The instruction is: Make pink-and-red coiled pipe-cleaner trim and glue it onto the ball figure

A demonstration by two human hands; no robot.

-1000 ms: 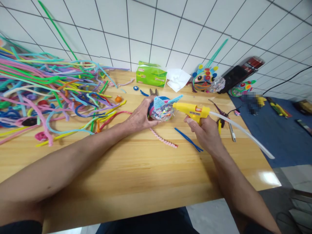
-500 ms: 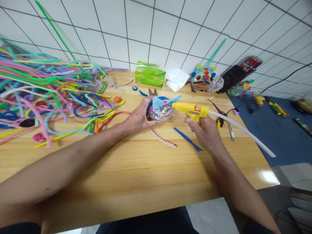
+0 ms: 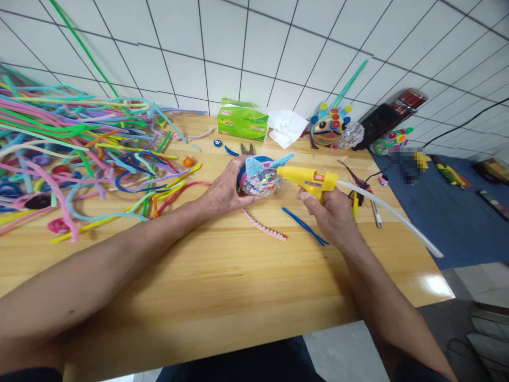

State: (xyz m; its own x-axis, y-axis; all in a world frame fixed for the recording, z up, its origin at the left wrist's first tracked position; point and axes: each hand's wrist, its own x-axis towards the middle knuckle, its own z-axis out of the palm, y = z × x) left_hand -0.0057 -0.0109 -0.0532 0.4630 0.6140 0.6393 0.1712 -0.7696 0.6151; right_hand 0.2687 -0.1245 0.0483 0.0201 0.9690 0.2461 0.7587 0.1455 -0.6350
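Note:
My left hand (image 3: 228, 187) is closed around the left side of a round, glittery clear craft ball (image 3: 260, 183) with light-blue pipe-cleaner ears and blue and pink wrapping. In my right hand (image 3: 332, 209) is a yellow hot glue gun (image 3: 308, 179), its nozzle pointing left at the ball's right side; I cannot tell if it touches. A long translucent glue stick (image 3: 397, 216) sticks out of the gun's back. Below the ball lie a pink braided strip (image 3: 264, 225) and a folded blue pipe cleaner (image 3: 305, 226).
A heap of colourful pipe cleaners (image 3: 83, 143) covers the table's left. Behind stand a green tissue pack (image 3: 242, 121), a white tissue (image 3: 286, 129), pliers (image 3: 247, 149) and a decorated animal-face ball (image 3: 329, 127). A pen (image 3: 376, 215) and a blue mat (image 3: 433, 212) are to the right.
The whole view has shifted slightly. My left hand still holds the ball and my right the glue gun, in nearly the same places relative to each other.

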